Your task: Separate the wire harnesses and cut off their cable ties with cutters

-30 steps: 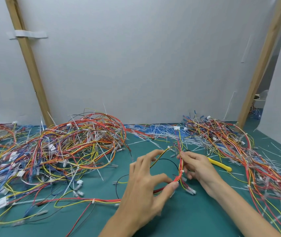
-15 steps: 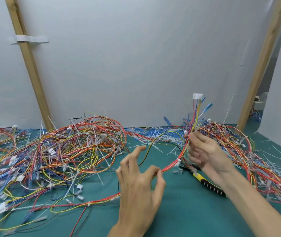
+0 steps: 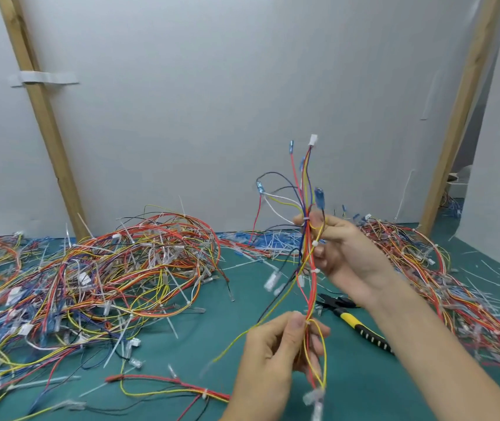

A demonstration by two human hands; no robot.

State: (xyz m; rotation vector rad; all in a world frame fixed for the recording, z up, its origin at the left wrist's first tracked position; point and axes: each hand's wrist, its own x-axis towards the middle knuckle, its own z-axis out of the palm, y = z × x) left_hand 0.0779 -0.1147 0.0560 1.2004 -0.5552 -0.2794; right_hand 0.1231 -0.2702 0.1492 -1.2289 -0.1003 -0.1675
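One wire harness [image 3: 311,284] is held upright in the air above the green mat [image 3: 352,393], stretched between both hands. It is a slim bundle of red, orange, yellow and blue wires, bound by small white cable ties [image 3: 315,244] at several spots along the stem. Above the upper grip the wires fan out loosely: one branch ends in a white connector [image 3: 313,139] at the very top, and others end in blue terminals [image 3: 318,196]. Below the lower grip, yellow and red wires loop down to blurred clear plugs.

The right hand [image 3: 346,253] grips the upper part, its fingers curled round the bundle where the wires begin to spread. The left hand [image 3: 270,360] pinches the lower part between thumb and fingers, the other fingers curled behind the wires.

The cutters [image 3: 356,323] (black jaws, yellow-and-black handle) lie on the mat just beneath the right wrist, touched by neither hand. A large tangled pile of harnesses [image 3: 115,268] covers the mat to the left, and a second pile [image 3: 425,268] runs along the right side. White cut tie scraps [image 3: 273,241] litter the far edge by the white backdrop.
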